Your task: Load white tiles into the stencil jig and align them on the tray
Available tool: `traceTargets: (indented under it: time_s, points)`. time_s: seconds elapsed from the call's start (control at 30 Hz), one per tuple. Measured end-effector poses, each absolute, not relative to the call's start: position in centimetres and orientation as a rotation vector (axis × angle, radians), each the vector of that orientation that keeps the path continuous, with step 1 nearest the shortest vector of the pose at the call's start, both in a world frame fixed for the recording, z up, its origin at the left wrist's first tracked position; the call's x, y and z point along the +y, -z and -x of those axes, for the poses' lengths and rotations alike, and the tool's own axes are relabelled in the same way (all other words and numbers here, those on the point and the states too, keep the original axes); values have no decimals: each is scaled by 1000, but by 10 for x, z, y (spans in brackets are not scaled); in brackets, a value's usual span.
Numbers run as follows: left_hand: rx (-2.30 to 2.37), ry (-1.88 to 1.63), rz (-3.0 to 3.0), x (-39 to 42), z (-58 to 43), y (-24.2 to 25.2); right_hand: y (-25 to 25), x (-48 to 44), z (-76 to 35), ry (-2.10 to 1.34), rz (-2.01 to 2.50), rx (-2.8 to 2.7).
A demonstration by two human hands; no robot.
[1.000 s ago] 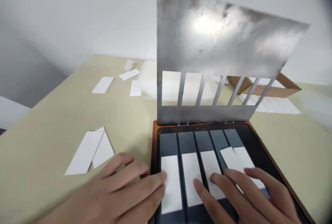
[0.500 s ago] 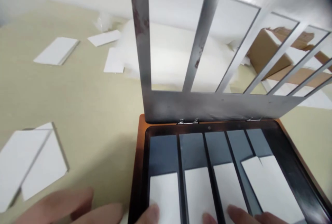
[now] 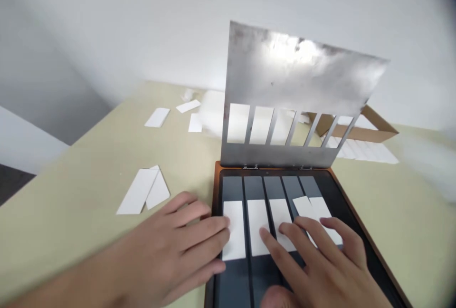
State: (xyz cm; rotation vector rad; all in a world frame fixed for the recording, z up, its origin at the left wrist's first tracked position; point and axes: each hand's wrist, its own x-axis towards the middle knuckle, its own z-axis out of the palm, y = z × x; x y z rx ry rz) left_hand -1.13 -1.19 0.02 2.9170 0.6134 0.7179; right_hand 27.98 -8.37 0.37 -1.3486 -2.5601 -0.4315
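A black tablet-like panel in an orange-brown frame (image 3: 216,189) lies before me, with several blue-grey strips (image 3: 233,284) on it. White cards rest across those strips: a leftmost card (image 3: 234,236), a second card (image 3: 255,213), a third card (image 3: 279,208), and two overlapping, slightly slanted cards (image 3: 322,208) at the right. My left hand (image 3: 171,251) reaches in with fingers extended, its fingertips at the leftmost card's edge. Spread over the other cards is my right hand (image 3: 320,265), fingertips on them. A hinged metal plate (image 3: 263,80) with rectangular slots stands raised behind the panel.
Two overlapping white cards (image 3: 137,194) lie left of the panel. More white cards (image 3: 157,117) and a clear crumpled plastic piece (image 3: 187,94) sit farther back. An open cardboard box (image 3: 377,125) stands at the back right, with a row of white cards (image 3: 370,151) before it.
The view has pulled back and tilted up, so both hands and the whole metal plate now show. My fingers are still at the cards, which lie in about the same layout.
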Motion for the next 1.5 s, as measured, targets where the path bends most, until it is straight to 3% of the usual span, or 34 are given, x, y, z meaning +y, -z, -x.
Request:
traceTargets:
  time_s: [0.3,0.73,1.3,1.5]
  points:
    - [584,-694,-2903,-14,13,-1,-18,-79,-274,307,1237,-2399]
    - [609,-597,-2766,-12,19,-5,-26,-67,-251,-363,1117,-2682]
    - [574,-608,-2837,-13,22,-3,-19,-55,-243,-288,1167,-2664]
    - [286,-797,-2910,-24,24,-2,-21,-48,-245,-334,1180,-2644]
